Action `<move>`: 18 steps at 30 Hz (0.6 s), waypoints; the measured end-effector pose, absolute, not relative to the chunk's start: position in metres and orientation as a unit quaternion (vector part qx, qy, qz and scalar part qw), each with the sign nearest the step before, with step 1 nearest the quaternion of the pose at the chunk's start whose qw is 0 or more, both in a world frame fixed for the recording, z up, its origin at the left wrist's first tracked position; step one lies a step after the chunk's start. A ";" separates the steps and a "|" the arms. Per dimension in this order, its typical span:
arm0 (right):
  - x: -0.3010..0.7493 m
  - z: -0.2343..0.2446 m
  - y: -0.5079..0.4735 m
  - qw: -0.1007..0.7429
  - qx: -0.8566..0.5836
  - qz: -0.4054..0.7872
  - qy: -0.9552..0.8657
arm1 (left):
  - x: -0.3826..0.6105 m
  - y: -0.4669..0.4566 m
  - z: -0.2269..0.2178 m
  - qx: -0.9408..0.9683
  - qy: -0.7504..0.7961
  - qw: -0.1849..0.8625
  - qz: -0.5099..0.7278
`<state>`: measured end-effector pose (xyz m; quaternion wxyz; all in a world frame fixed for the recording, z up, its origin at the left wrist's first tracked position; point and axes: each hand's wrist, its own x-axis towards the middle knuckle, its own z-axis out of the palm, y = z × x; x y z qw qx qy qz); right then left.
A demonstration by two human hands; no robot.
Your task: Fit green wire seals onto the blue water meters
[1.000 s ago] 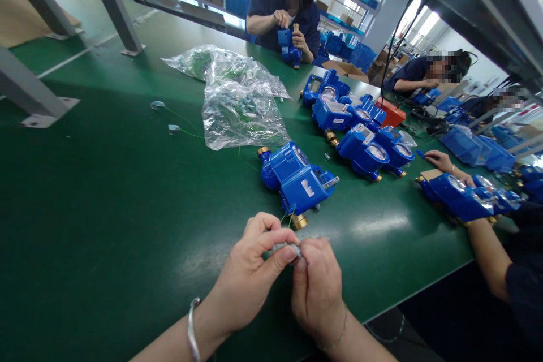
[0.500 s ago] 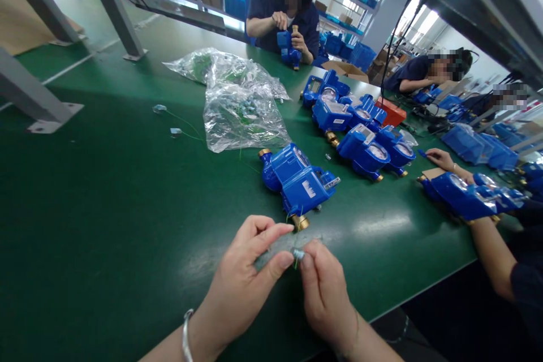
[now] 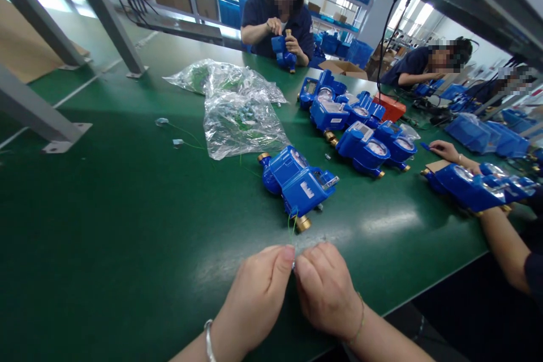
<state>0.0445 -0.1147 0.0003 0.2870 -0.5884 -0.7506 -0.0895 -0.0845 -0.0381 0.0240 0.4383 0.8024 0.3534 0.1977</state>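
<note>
A blue water meter (image 3: 292,181) with brass ends lies on the green table just beyond my hands. From its near end a thin green wire (image 3: 292,227) runs down to a small wire seal (image 3: 293,265), of which only a bit shows between my fingers. My left hand (image 3: 257,294) is closed, thumb on top, pinching at the seal from the left. Against it from the right, my right hand (image 3: 326,288) is closed with curled fingers on the same small seal. Most of the seal is hidden by the fingers.
Clear plastic bags (image 3: 244,124) of green-wired seals lie beyond, with loose seals (image 3: 162,121) to their left. Several blue meters (image 3: 362,147) stand grouped at the right. A co-worker (image 3: 278,17) holds a meter opposite; another person's arms (image 3: 504,249) reach in from the right. Metal posts (image 3: 63,102) stand left.
My left hand, open with fingers apart before, has closed in at the seal. My right hand's fingers have curled over it, and both hands now meet.
</note>
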 end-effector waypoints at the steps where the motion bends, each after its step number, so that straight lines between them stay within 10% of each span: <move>1: 0.043 0.001 -0.114 0.312 -0.591 -0.058 -0.742 | -0.084 -0.039 0.025 0.804 0.350 0.433 0.210; 7: 0.025 0.005 -0.112 0.506 -0.572 0.432 -0.480 | -0.085 -0.040 0.024 0.844 0.317 0.362 0.234; 14: 0.037 -0.004 -0.119 0.370 -0.625 0.035 -0.686 | -0.079 -0.033 0.029 0.800 0.331 0.455 0.208; 18: 0.037 0.001 -0.111 0.446 -0.589 0.229 -0.634 | -0.078 -0.033 0.030 0.799 0.319 0.465 0.209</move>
